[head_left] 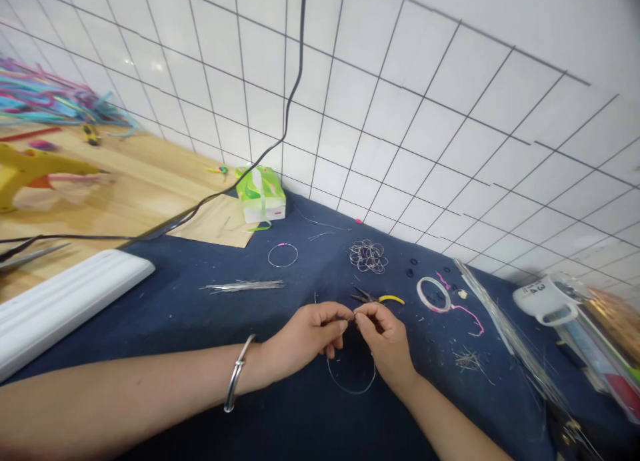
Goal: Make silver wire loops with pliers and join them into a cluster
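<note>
My left hand (317,327) and my right hand (385,341) meet fingertip to fingertip over the dark blue cloth. Both pinch a thin wire (353,392), which hangs below them in a round loop. Fingers hide the spot where the wire's ends come together. Just beyond my right hand lie pliers (391,299) with a yellow handle. Farther off is a heap of bent wire shapes (369,256). A finished-looking wire ring (283,264) with a pink bit at its top lies to the left, near a bundle of straight wires (245,286).
At right are a white spool ring (419,294) with pink cord, wire scraps (469,361), long wires (485,301) and a white mug (547,297). A tissue pack (263,197) stands by the tiled wall. At left are a white power strip (75,307), black cable (225,189) and yellow glue gun (30,171).
</note>
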